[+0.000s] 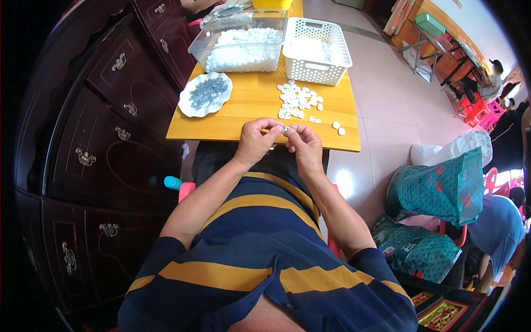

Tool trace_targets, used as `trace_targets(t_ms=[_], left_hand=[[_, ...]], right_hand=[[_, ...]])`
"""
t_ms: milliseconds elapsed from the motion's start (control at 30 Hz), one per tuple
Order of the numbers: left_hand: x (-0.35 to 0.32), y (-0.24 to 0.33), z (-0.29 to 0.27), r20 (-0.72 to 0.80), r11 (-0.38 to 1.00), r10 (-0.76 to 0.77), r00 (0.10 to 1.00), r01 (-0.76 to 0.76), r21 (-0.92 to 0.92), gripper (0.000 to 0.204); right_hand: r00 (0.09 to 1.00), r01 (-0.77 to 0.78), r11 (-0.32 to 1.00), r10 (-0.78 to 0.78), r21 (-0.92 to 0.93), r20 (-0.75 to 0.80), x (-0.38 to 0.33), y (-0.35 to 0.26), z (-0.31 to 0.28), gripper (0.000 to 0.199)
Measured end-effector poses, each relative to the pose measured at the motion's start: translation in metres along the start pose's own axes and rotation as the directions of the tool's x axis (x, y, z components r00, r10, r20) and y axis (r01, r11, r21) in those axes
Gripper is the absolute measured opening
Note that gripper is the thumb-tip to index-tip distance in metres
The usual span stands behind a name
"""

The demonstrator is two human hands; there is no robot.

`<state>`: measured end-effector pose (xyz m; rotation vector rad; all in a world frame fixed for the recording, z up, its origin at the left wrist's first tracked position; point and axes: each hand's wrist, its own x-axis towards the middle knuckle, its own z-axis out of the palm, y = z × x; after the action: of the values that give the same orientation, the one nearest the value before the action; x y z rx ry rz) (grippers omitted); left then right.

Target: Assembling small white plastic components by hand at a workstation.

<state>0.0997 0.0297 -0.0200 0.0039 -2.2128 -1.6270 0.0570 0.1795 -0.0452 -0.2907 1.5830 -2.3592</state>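
Observation:
My left hand (258, 141) and my right hand (303, 145) meet over the near edge of a small yellow wooden table (249, 119). Together they pinch one small white plastic piece (286, 130) between the fingertips. Just beyond the hands lies a loose pile of the same white pieces (297, 100), with a few strays (337, 127) to the right. A white scalloped plate (194, 106) holding small grey metal parts (208, 91) sits at the table's left.
At the table's far side stand a clear plastic tub (241, 44) full of white pieces and a white perforated basket (316, 48). A dark wooden cabinet (94, 138) runs along the left. Green patterned bags (442, 191) and another person (498, 227) are at the right.

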Motion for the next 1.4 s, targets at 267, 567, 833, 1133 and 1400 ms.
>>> trace_targets(t_ms=[267,567,833,1133,1400], left_hand=[[0.022,-0.023,-0.002,-0.069,0.997,0.077,0.995,-0.078,-0.018,0.024],[0.034,-0.032,0.003,0.126,0.671,0.293,0.948,-0.298,0.679,0.021],[0.021,-0.04,-0.017,0.092,0.764,0.249,0.964,-0.254,0.593,0.021],[0.031,-0.039,-0.025,0.22,0.671,0.279,0.935,-0.354,0.652,0.014],[0.028,-0.045,-0.025,0.02,0.943,0.025,0.999,-0.03,0.333,0.014]], right_hand=[[0.996,-0.05,0.989,0.06,0.141,-0.07,0.0,-0.016,0.0,0.012],[0.994,-0.033,0.984,0.051,0.177,-0.095,0.008,-0.01,-0.014,0.012],[0.99,-0.048,0.983,0.07,0.177,-0.119,0.006,-0.019,-0.011,0.011],[0.993,-0.072,0.985,0.086,0.159,-0.085,0.008,-0.013,-0.015,0.013],[0.994,-0.097,0.987,0.101,0.126,-0.029,0.007,-0.01,-0.012,0.011]])
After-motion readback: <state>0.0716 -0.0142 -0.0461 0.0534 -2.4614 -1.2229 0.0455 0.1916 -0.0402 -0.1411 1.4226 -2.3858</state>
